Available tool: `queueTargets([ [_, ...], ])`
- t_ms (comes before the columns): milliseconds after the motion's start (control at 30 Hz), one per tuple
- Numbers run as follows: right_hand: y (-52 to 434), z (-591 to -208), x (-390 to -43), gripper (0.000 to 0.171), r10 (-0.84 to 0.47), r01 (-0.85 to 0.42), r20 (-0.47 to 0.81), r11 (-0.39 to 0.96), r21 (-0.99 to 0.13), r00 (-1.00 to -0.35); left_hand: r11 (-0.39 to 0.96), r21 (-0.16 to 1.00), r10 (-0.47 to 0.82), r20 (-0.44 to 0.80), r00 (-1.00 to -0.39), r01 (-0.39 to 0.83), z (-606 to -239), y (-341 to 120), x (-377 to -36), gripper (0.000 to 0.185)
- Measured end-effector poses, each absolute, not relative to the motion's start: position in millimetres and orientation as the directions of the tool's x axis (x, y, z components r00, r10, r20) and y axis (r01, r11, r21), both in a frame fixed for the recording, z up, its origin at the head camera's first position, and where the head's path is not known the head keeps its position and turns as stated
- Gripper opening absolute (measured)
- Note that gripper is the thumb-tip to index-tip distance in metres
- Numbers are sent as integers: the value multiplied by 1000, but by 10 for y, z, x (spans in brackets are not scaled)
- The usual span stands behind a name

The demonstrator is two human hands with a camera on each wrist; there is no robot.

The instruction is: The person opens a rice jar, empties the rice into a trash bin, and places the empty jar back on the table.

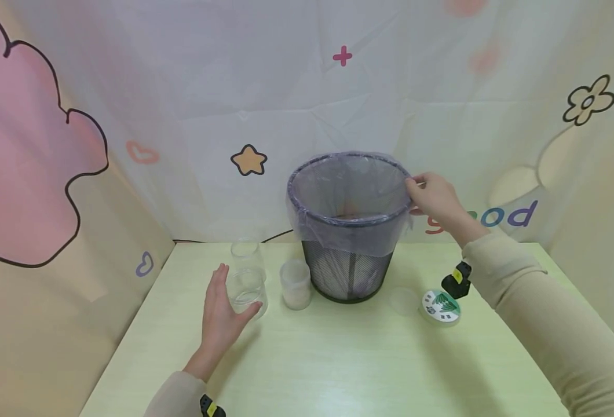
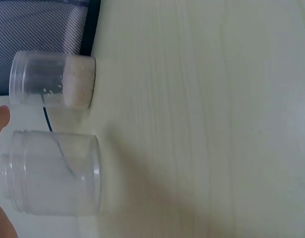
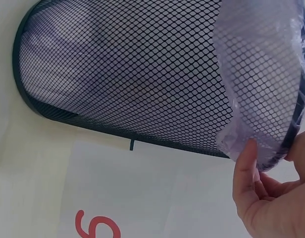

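A person's right hand (image 1: 434,197) pinches the plastic liner (image 1: 348,231) at the rim of a black mesh bin (image 1: 347,272) standing on the table (image 1: 338,359). The left hand (image 1: 220,315), fingers relaxed, rests against an empty clear jar (image 1: 247,292) beside a second jar (image 1: 295,284) holding white grains.

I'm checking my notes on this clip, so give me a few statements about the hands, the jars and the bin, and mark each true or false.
1. The right hand holds the rim of the mesh bin. True.
2. The bin has no liner. False: a thin plastic bag lines it and folds over the rim.
3. The left hand is at an empty clear jar. True.
4. The jar with white powder lies on its side. False: it stands upright beside the bin.
5. A loose lid lies right of the bin. True.
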State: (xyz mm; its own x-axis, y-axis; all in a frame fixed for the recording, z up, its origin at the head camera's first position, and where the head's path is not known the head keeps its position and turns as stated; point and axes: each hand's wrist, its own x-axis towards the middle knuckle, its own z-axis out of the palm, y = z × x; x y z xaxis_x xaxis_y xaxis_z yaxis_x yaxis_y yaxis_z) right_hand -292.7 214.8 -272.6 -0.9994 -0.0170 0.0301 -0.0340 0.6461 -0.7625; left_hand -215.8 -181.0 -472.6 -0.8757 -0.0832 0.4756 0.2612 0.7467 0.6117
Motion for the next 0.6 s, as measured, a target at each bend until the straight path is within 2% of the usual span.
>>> queueTargets([
  [300,2196,-2819,-2827,65,-39,-105,108,680,-726,-993,738,587,-12,504,-863,333,-4669,-1623,-2132,99],
  [600,2344,-2934,-2747,57,-111,-222,204,697,-681,-973,724,564,68,515,-855,397,-4700,-1476,-2056,98],
])
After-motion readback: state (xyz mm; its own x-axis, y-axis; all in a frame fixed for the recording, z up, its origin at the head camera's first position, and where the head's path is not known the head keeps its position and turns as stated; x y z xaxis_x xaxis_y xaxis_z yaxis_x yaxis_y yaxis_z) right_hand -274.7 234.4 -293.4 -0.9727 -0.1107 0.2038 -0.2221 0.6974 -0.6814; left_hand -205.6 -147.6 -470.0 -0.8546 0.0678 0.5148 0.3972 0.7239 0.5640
